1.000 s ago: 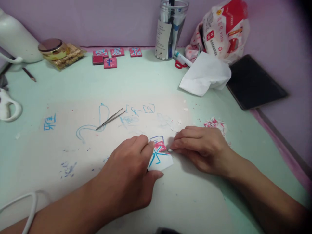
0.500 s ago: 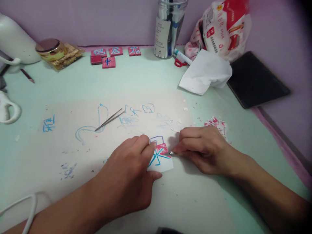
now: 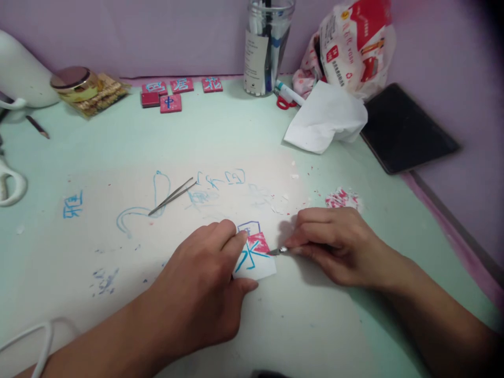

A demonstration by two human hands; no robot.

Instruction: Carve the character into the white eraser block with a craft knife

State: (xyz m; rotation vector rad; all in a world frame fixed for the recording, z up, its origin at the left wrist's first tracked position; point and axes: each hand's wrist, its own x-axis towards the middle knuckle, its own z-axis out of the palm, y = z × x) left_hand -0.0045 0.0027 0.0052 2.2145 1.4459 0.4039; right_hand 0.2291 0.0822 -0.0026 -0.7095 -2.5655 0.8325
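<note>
Head camera is showing my left hand [image 3: 205, 273] gripping the left side of a marked piece [image 3: 260, 243], pink farther off and white nearer me, which is lying on the desk [image 3: 232, 131] between my hands. My right hand [image 3: 334, 244] is pinching a small knife [image 3: 279, 251], its tip resting at the right edge of the pink part, beside a blue stroke. For good work here, I am judging that short, light strokes along the blue line are serving best, with the piece pressed flat and my left fingers out of the blade's path. My own left hand is standing in the way, hiding part of the piece. Tweezers [image 3: 169, 199] are lying beyond it with legs spread, shavings [image 3: 342, 198] are sitting just past my right hand, and a crumpled tissue [image 3: 326, 115] is partly covering a dark tablet [image 3: 407, 131].
</note>
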